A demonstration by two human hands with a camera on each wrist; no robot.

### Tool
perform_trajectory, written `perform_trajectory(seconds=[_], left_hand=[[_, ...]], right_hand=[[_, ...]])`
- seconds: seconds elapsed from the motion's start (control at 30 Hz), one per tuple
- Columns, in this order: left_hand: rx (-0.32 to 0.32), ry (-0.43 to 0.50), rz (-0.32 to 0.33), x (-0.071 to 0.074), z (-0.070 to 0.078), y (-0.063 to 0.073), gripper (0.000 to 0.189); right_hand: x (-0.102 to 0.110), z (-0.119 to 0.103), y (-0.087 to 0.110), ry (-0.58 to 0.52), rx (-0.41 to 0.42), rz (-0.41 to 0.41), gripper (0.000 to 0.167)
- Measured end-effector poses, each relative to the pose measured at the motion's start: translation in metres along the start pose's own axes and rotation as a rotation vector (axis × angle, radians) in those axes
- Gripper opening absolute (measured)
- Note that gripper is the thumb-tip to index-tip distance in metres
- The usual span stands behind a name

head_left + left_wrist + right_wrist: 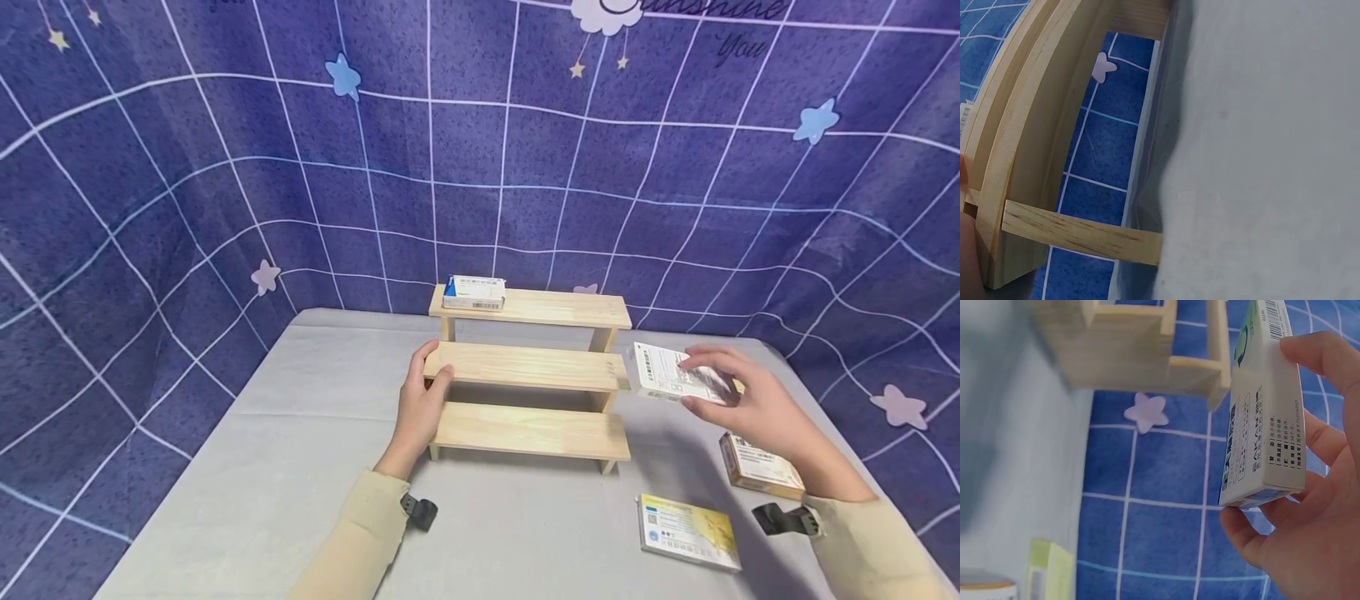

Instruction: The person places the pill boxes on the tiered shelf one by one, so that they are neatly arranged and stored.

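My left hand (420, 398) grips the left end of the middle step of a three-tier wooden display stand (525, 367), thumb over the front edge. In the left wrist view, only a sliver of that hand (966, 256) shows beside the stand's steps (1035, 125). On the other side, my right hand (753, 400) holds a white medicine box (663, 372) in the air, just right of the middle step. The right wrist view shows thumb and fingers pinching the box (1266, 431) along its edges, its printed sides and barcode in sight.
A white and blue medicine box (474, 293) lies on the top step, at its left. On the grey tablecloth (300, 467), a yellow and white box (686, 533) lies front right, with an orange-brown box (759, 467) behind it. A blue grid curtain (465, 217) hangs behind.
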State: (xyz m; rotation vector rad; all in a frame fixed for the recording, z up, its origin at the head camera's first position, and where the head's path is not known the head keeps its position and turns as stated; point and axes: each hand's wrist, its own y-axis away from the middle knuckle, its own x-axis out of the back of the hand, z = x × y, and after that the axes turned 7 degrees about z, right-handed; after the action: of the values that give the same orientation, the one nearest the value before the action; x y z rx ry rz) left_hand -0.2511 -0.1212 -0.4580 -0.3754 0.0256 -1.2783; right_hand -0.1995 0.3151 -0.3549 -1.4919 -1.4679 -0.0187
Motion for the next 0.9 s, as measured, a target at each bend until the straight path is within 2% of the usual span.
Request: perform_trajectory(seconds=[0.17, 0.33, 0.57, 0.8, 0.9], left_hand=[[-0.005, -0.001, 0.0, 0.0, -0.001, 0.0, 0.049], [-0.004, 0.002, -0.007, 0.001, 0.0, 0.0, 0.048], [-0.011, 0.014, -0.003, 0.001, 0.001, 0.0, 0.048], [-0.009, 0.019, -0.005, 0.001, 0.001, 0.0, 0.048], [-0.009, 0.019, -0.005, 0.001, 0.001, 0.0, 0.048]], right_hand=[[-0.006, -0.013, -0.016, -0.013, 0.028, 0.006, 0.048], [-0.015, -0.026, -0.032, -0.038, 0.022, 0.006, 0.043], [-0.031, -0.036, -0.055, -0.056, 0.031, 0.016, 0.042], [-0.039, -0.073, -0.078, -0.108, -0.013, -0.001, 0.035], [-0.044, -0.074, -0.085, -0.122, -0.041, -0.012, 0.034]])
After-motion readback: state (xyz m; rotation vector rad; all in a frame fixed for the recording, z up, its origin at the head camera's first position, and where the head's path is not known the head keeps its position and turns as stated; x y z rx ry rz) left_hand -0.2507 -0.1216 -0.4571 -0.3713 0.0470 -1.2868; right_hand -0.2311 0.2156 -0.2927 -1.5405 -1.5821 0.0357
